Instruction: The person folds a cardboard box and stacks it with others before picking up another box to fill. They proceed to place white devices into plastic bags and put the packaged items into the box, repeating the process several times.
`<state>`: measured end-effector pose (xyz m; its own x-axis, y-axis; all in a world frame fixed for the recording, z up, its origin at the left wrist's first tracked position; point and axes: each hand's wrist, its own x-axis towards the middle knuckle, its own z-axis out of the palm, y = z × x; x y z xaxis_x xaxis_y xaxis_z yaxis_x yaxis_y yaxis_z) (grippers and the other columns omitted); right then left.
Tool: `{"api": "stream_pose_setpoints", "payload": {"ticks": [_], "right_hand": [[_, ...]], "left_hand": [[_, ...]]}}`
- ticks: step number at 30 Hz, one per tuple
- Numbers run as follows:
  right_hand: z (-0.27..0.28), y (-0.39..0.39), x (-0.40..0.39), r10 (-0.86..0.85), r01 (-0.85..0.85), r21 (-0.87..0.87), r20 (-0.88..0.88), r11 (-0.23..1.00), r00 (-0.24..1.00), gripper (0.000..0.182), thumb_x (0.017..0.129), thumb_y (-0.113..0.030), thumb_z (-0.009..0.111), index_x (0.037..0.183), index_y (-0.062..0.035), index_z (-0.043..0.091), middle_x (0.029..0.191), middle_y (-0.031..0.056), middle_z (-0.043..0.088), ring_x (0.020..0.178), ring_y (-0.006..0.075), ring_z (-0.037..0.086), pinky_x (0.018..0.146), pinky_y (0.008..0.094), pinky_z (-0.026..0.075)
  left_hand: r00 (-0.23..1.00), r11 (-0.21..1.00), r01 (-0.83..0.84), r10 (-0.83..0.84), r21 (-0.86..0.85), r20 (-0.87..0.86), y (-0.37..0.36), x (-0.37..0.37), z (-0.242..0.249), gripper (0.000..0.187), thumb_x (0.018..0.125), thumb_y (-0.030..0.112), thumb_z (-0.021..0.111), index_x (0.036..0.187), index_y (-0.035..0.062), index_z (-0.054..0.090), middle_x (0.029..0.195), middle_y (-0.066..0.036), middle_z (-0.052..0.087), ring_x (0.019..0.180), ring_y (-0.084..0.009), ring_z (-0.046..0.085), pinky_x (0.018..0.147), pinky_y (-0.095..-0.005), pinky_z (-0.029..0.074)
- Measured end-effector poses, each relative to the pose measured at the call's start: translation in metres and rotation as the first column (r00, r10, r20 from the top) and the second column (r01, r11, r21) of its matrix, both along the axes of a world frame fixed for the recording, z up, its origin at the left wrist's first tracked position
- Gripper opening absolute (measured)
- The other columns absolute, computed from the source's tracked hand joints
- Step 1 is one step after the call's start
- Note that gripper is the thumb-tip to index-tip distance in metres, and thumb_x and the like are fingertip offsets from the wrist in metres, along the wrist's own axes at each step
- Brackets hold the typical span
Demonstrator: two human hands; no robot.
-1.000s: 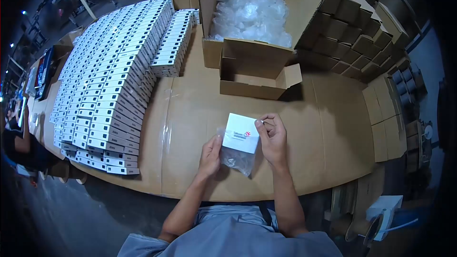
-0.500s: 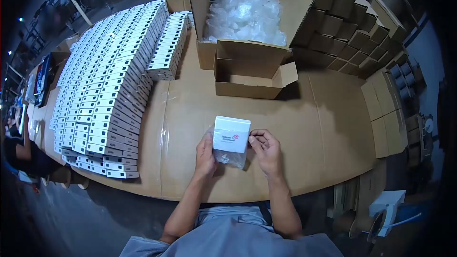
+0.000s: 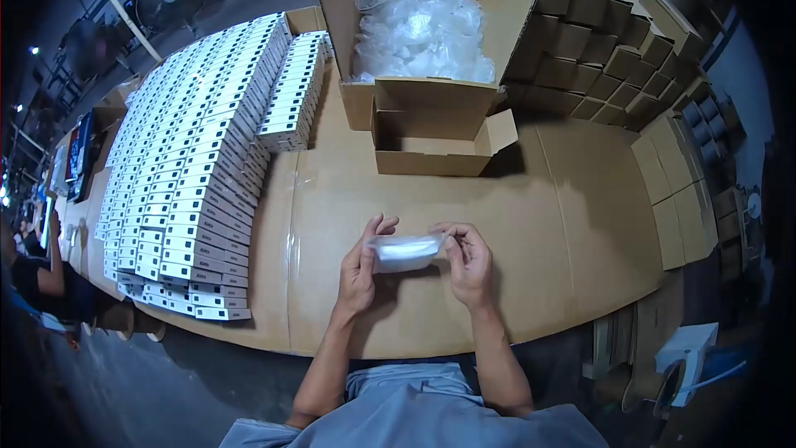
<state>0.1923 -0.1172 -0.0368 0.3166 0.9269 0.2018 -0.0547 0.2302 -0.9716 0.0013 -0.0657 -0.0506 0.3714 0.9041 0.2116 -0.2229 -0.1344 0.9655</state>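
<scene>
Above the cardboard-topped table, a flat white box in a clear plastic bag (image 3: 405, 254) is held between both hands, tilted so that its narrow side faces me. My left hand (image 3: 358, 272) grips the left end, thumb in front and fingertips raised behind. At the right end, my right hand (image 3: 470, 264) pinches the bag's edge between thumb and fingers. The printed face of the box is turned out of sight. Farther back on the table stands an open small carton (image 3: 431, 164).
A large open carton (image 3: 330, 25) at the back holds crumpled clear plastic bags (image 3: 423, 29). Stacked white boxes (image 3: 199, 166) fill the left side. Brown cartons (image 3: 572, 40) are piled at back right, with more cartons (image 3: 684, 228) along the right edge. A person (image 3: 50, 274) is at far left.
The bagged white box has been tipped from showing its printed face to showing its narrow side. My left fingers now stick up behind it. The view has shifted slightly.
</scene>
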Motion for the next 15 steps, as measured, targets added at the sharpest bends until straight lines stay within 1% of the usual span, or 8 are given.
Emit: {"api": "stream_pose_setpoints", "payload": {"ticks": [1, 3, 4, 6, 9, 12, 13, 15], "right_hand": [[0.001, -0.001, 0.003, 0.012, -0.012, -0.003, 0.023, 1.000, 1.000, 0.012, 0.106, -0.009, 0.053, 0.110, 0.0014, 0.057, 0.115, 0.0101, 0.068, 0.101, 0.0103, 0.059, 0.090, 0.0258, 0.048], [0.006, -0.003, 0.004, 0.019, -0.020, 0.025, 0.032, 0.999, 0.999, 0.013, 0.107, -0.013, 0.053, 0.109, -0.0002, 0.056, 0.118, 0.0121, 0.068, 0.104, 0.0118, 0.059, 0.094, 0.0288, 0.049], [0.005, -0.001, 0.004, 0.036, -0.035, 0.037, -0.023, 0.999, 0.999, 0.014, 0.106, -0.013, 0.056, 0.110, 0.0000, 0.056, 0.119, 0.0126, 0.068, 0.106, 0.0127, 0.060, 0.095, 0.0292, 0.049], [0.006, 0.000, 0.003, 0.070, -0.063, 0.057, -0.134, 0.996, 0.988, 0.019, 0.103, -0.014, 0.062, 0.114, 0.0003, 0.057, 0.119, 0.0138, 0.068, 0.109, 0.0145, 0.061, 0.096, 0.0300, 0.049], [0.023, 0.000, -0.007, 0.137, -0.134, 0.135, -0.009, 0.982, 0.991, 0.032, 0.095, -0.014, 0.074, 0.119, 0.0001, 0.058, 0.119, 0.0140, 0.069, 0.112, 0.0175, 0.063, 0.098, 0.0317, 0.049], [-0.001, -0.007, 0.007, 0.211, -0.188, -0.161, 0.141, 0.969, 0.967, 0.045, 0.086, -0.012, 0.083, 0.122, -0.0006, 0.060, 0.119, 0.0135, 0.069, 0.113, 0.0198, 0.065, 0.099, 0.0333, 0.050], [-0.005, -0.006, 0.003, 0.128, -0.119, -0.082, 0.102, 0.989, 0.987, 0.039, 0.085, -0.006, 0.082, 0.118, -0.0025, 0.063, 0.116, 0.0108, 0.070, 0.108, 0.0186, 0.066, 0.098, 0.0336, 0.051], [-0.005, -0.006, 0.003, 0.088, -0.088, -0.008, 0.074, 0.996, 0.993, 0.037, 0.085, -0.001, 0.081, 0.117, -0.0024, 0.063, 0.113, 0.0098, 0.071, 0.107, 0.0181, 0.065, 0.098, 0.0331, 0.051]], "left_hand": [[0.999, 0.998, 0.020, -0.018, 0.058, -0.048, 0.002, -0.002, -0.002, 0.062, 0.113, 0.040, 0.034, 0.159, -0.0019, 0.031, 0.146, -0.021, 0.055, 0.133, -0.0290, 0.054, 0.113, -0.0417, 0.042], [0.999, 0.998, 0.034, -0.034, 0.044, -0.004, 0.001, -0.001, -0.003, 0.064, 0.112, 0.042, 0.035, 0.159, -0.0018, 0.029, 0.145, -0.022, 0.055, 0.132, -0.0293, 0.055, 0.113, -0.0424, 0.042], [0.999, 0.998, 0.039, -0.040, 0.040, 0.018, 0.002, 0.000, -0.003, 0.065, 0.112, 0.043, 0.035, 0.159, -0.0017, 0.029, 0.145, -0.023, 0.055, 0.132, -0.0295, 0.055, 0.114, -0.0427, 0.042], [0.992, 0.997, 0.035, -0.027, -0.063, 0.121, -0.003, 0.007, 0.002, 0.065, 0.112, 0.043, 0.036, 0.158, -0.0022, 0.029, 0.142, -0.023, 0.056, 0.131, -0.0305, 0.056, 0.113, -0.0435, 0.043], [0.959, 0.982, 0.105, -0.058, -0.159, 0.276, -0.001, 0.011, 0.000, 0.065, 0.111, 0.044, 0.038, 0.157, -0.0015, 0.032, 0.140, -0.023, 0.057, 0.128, -0.0289, 0.058, 0.109, -0.0411, 0.046], [0.888, 0.932, 0.214, -0.061, -0.292, 0.455, 0.002, 0.011, 0.002, 0.062, 0.109, 0.039, 0.048, 0.155, -0.0009, 0.035, 0.138, -0.021, 0.058, 0.126, -0.0270, 0.059, 0.106, -0.0394, 0.049], [0.856, 0.905, 0.252, -0.044, -0.342, 0.515, 0.003, 0.009, 0.003, 0.061, 0.108, 0.036, 0.052, 0.155, -0.0008, 0.036, 0.137, -0.021, 0.058, 0.126, -0.0266, 0.059, 0.105, -0.0392, 0.050], [0.951, 0.955, 0.214, -0.154, -0.208, 0.268, 0.005, 0.000, 0.001, 0.057, 0.104, 0.025, 0.061, 0.151, 0.0000, 0.040, 0.136, -0.018, 0.058, 0.125, -0.0257, 0.059, 0.105, -0.0399, 0.050]]}}
